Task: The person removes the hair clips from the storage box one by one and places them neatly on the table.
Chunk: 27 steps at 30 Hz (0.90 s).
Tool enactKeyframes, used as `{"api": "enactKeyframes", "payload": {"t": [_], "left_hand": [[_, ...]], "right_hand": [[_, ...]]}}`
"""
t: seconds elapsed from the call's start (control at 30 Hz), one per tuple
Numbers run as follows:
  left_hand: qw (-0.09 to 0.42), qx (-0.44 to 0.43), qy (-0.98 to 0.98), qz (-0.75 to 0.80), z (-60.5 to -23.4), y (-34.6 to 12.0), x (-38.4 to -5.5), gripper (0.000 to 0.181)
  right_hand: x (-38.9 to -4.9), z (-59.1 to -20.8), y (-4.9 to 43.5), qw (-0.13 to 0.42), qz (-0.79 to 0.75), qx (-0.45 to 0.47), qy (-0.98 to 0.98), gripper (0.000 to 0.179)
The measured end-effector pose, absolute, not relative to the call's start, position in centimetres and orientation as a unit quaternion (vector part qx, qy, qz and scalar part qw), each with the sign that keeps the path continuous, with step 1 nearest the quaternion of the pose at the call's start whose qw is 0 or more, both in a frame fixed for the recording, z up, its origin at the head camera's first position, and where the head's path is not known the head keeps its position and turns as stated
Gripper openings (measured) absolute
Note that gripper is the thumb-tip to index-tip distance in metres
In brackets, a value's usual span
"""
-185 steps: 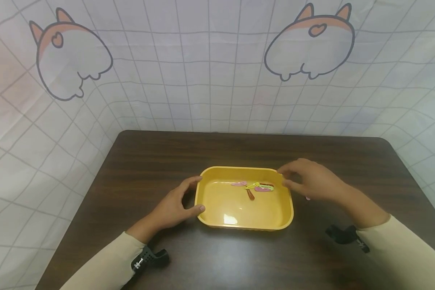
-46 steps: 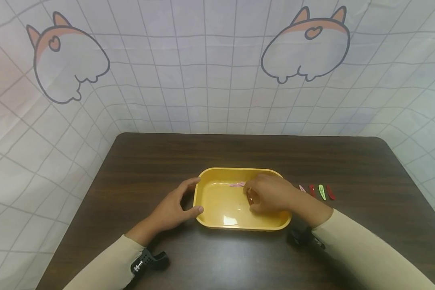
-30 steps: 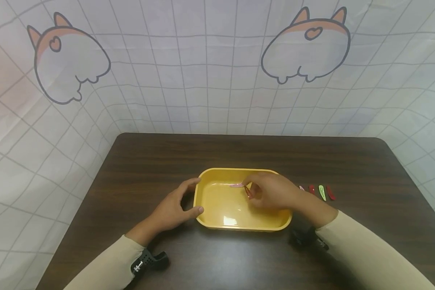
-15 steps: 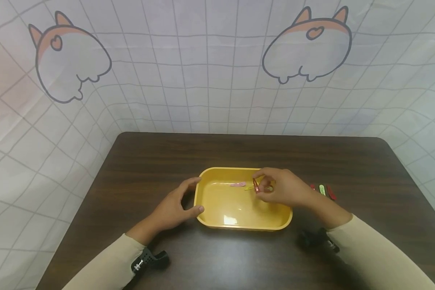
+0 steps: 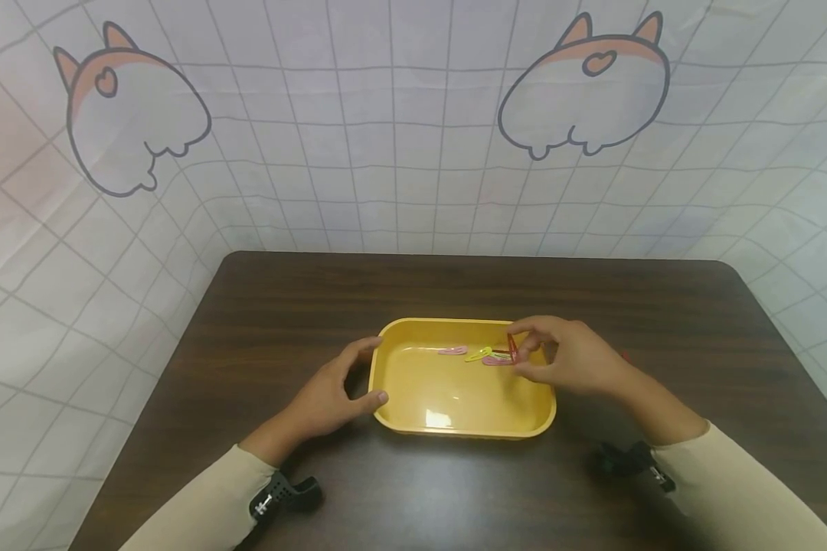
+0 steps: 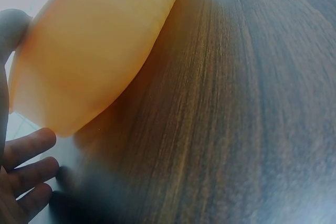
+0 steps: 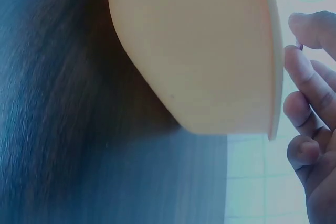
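A yellow plastic tray (image 5: 455, 433) stands mid-table. My left hand (image 5: 327, 394) rests at its left end, thumb and fingertips at the rim; the left wrist view shows its other fingers (image 6: 34, 177) spread loosely beside the tray wall (image 6: 94, 45). Over the right end, my right hand (image 5: 575, 356) pinches a red snap hair clip (image 5: 513, 348) between thumb and index finger, above the rim level in the right wrist view. Below it in the tray lie a yellow clip (image 5: 478, 353), a pink clip (image 5: 494, 361) and others partly covered. Another pink clip (image 5: 452, 350) lies further left.
On the dark wooden table (image 5: 303, 291), right of the tray, a bit of a red clip (image 5: 625, 355) shows past my right wrist, which hides the other clips there. A white grid-patterned curtain (image 5: 413, 153) hangs behind the table and along its sides.
My right hand has picked the red clip out of the tray, lifted it and carried it right toward the rim. Several clips were laid on the table earlier. The left hand stays put.
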<state>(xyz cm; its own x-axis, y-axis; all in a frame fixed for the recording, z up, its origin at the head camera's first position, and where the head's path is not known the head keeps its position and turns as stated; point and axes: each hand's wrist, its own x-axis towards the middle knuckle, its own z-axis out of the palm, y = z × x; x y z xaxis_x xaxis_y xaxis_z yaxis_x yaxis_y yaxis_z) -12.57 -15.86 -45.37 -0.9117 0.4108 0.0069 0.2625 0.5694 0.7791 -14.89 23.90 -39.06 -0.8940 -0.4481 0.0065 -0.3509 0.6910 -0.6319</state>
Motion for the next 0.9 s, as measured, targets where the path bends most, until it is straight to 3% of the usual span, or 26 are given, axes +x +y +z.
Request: {"api": "enactKeyframes", "payload": {"t": [0.9], "left_hand": [[0.083,0.199,0.88,0.423,-45.5,-15.9,-12.5,0.081]], "right_hand": [[-13.1,-40.3,30.7,0.014,-0.333,-0.167,0.928,0.051]]}}
